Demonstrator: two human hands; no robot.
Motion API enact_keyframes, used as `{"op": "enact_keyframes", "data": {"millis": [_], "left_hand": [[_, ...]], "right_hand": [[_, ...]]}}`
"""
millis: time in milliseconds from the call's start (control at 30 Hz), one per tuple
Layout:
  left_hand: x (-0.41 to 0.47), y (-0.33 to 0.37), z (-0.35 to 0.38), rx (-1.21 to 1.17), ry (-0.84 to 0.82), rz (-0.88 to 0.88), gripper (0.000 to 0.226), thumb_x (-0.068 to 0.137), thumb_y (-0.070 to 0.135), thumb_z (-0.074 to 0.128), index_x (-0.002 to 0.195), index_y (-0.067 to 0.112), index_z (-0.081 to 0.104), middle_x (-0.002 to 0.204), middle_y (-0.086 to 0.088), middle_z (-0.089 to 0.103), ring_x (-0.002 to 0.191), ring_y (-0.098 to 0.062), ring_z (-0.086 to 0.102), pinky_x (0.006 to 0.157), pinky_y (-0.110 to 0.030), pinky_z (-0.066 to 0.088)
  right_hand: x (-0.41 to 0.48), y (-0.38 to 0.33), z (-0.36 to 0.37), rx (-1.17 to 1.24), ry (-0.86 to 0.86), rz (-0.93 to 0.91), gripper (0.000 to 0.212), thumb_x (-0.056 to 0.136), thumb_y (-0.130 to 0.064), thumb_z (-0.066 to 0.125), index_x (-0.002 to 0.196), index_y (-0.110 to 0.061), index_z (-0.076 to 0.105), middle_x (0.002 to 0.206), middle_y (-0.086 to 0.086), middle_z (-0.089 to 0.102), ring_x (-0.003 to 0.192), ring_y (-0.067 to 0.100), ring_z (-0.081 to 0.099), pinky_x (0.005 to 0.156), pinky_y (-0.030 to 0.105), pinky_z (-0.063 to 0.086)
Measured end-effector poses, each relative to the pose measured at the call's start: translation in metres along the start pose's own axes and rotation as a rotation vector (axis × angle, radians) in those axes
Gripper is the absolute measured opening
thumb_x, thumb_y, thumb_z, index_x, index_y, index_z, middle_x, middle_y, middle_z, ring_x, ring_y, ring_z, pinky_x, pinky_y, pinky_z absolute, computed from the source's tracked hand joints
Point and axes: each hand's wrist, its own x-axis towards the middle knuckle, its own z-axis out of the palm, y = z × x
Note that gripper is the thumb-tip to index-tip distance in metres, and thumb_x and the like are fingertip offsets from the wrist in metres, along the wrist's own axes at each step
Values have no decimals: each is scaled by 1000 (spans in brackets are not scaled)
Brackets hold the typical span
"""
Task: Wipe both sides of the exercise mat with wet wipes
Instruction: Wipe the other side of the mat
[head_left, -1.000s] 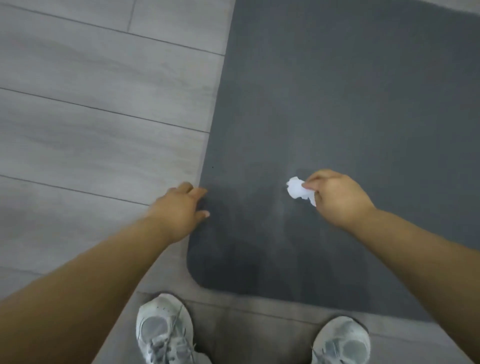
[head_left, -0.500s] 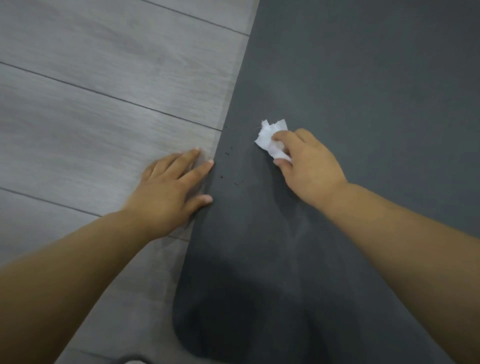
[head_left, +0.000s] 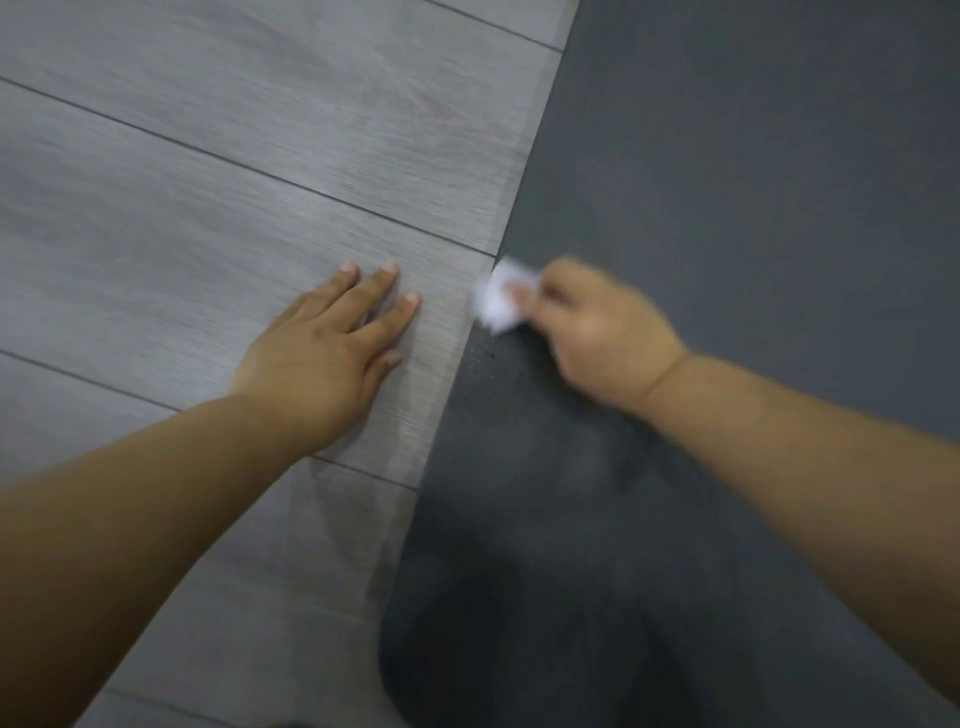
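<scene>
A dark grey exercise mat (head_left: 753, 208) lies flat on the floor and fills the right half of the head view, its rounded near corner at the bottom. My right hand (head_left: 597, 332) grips a crumpled white wet wipe (head_left: 496, 301) and holds it down at the mat's left edge; the hand is blurred. My left hand (head_left: 332, 348) rests flat on the floor just left of the mat, fingers straight and spread, apart from the mat's edge. Darker damp streaks show on the mat near the bottom.
Grey wood-look floor planks (head_left: 208, 182) cover the left half of the view, with dark seams running diagonally. Both of my forearms reach in from the bottom corners.
My right hand has swept the wipe left to the mat's edge. My left hand has come off the mat's edge onto the floor. The view has shifted forward.
</scene>
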Motion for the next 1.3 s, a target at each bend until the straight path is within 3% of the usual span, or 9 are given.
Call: {"op": "enact_keyframes", "data": {"millis": [167, 267, 433, 600, 700, 833, 1000, 1167, 1300], "left_hand": [[2, 4, -5, 25, -55, -11, 56, 96, 45, 16, 148, 35, -3, 157, 7, -12, 145, -18, -9, 114, -28, -5], [3, 3, -9, 34, -82, -7, 56, 97, 45, 18, 148, 35, -1, 157, 7, -12, 145, -19, -8, 115, -29, -3], [3, 6, -14, 34, -106, -8, 56, 98, 44, 22, 149, 34, 1, 158, 6, -10, 145, -19, -7, 116, -30, 1], [4, 8, -21, 83, -164, -15, 57, 99, 42, 22, 149, 32, -1, 158, 4, -11, 145, -21, -6, 117, -34, 3], [5, 9, -22, 57, -143, -8, 57, 99, 39, 30, 150, 31, 7, 159, 2, -3, 146, -24, 0, 118, -37, 9], [3, 13, -22, 12, -116, -30, 56, 98, 36, 38, 149, 27, 18, 159, 0, 5, 145, -26, 4, 117, -40, 14], [-19, 11, -14, 94, -88, 21, 55, 96, 35, 41, 147, 21, 27, 157, -2, 14, 144, -26, 11, 111, -45, 26], [-38, 21, -9, -31, 26, 120, 49, 98, 27, 43, 144, 14, 35, 151, -9, 31, 138, -33, 28, 110, -48, 30], [-42, 37, -11, -72, 80, 263, 44, 100, 16, 41, 144, 11, 36, 152, -9, 30, 138, -33, 29, 112, -43, 26]], "right_hand": [[46, 28, -15, -133, 263, 529, 26, 86, -1, 42, 107, -8, 56, 102, 6, 41, 82, 26, 45, 69, 28, 36], [33, -9, 7, -94, 198, 169, 49, 80, -2, 40, 127, -8, 56, 115, 18, 54, 92, 36, 57, 78, 35, 50], [-33, -36, 11, -41, -210, -376, 29, 87, -9, 53, 114, -5, 63, 93, 5, 54, 70, 26, 54, 51, 28, 45], [-15, 27, -20, -107, 152, 249, 30, 89, -6, 44, 113, -8, 62, 99, 16, 52, 75, 33, 51, 65, 37, 48], [-21, 11, -6, -109, 145, 486, 43, 83, 2, 44, 124, -5, 53, 114, 17, 46, 79, 33, 48, 70, 35, 45], [-71, -73, 36, 38, 75, -77, 44, 78, -10, 36, 109, 2, 64, 93, 18, 60, 61, 33, 55, 48, 33, 50], [-127, -117, 48, 162, -373, -427, 29, 92, -31, 44, 105, -17, 67, 95, 1, 66, 78, 20, 61, 71, 26, 43], [-87, -40, 18, -1, 78, 176, 31, 94, -17, 37, 115, -10, 58, 104, 17, 55, 82, 35, 54, 72, 40, 48], [-84, -46, 18, -76, 2, 382, 54, 85, 0, 43, 138, -7, 39, 131, 17, 39, 94, 34, 50, 82, 37, 43]]}}
